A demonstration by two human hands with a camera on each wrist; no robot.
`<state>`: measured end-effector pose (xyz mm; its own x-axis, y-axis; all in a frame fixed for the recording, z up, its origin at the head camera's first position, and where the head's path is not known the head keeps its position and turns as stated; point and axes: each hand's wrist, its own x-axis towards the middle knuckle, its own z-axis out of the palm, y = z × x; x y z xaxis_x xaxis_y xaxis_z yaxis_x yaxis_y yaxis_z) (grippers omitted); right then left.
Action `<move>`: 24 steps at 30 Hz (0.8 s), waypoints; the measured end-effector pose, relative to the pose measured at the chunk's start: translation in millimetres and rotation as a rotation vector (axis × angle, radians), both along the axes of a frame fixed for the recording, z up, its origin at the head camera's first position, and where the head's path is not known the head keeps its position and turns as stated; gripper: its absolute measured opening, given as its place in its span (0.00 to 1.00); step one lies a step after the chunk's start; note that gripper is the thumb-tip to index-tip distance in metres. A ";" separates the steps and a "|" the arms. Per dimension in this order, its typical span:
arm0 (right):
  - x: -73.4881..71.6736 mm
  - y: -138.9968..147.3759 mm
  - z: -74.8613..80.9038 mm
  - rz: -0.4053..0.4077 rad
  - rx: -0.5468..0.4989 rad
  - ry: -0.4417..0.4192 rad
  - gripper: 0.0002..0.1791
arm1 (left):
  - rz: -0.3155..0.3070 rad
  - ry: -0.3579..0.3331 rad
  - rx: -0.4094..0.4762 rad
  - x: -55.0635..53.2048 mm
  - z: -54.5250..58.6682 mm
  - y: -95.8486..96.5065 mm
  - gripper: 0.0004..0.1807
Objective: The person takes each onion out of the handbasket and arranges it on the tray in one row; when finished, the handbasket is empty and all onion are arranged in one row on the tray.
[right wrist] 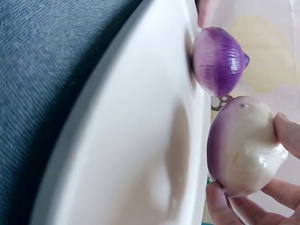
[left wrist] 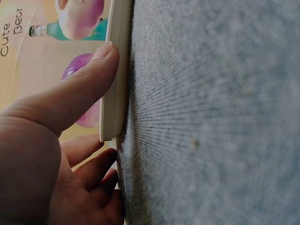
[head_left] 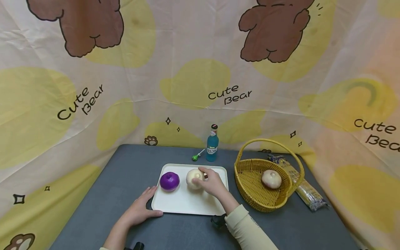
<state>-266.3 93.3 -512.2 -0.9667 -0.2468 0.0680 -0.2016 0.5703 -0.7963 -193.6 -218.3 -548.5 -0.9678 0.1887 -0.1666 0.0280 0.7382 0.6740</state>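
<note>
the right hand (head_left: 214, 182) pinches a pale onion (head_left: 191, 177) above the tray (head_left: 184, 204), the left hand (head_left: 139, 209) spread at its corner.

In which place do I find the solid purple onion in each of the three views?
Head: the purple onion is just left of and below the centre, on the left part of the white tray.
Left wrist: left side, around mid-height, partly hidden behind the left hand.
Right wrist: upper right.
Shared landmark: the white tray; the left wrist shows only its rim.
</note>
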 end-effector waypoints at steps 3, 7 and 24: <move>-1.9 -2.5 -4.6 -0.001 0.019 -0.012 0.35 | -0.001 0.005 0.000 0.1 0.7 0.2 0.62; -2.8 -5.4 -8.8 0.002 0.025 -0.033 0.35 | 0.000 0.004 0.000 0.6 1.5 0.6 0.62; -1.4 -9.0 -17.6 0.031 0.028 -0.061 0.38 | -0.017 0.011 -0.001 4.6 6.6 1.8 0.61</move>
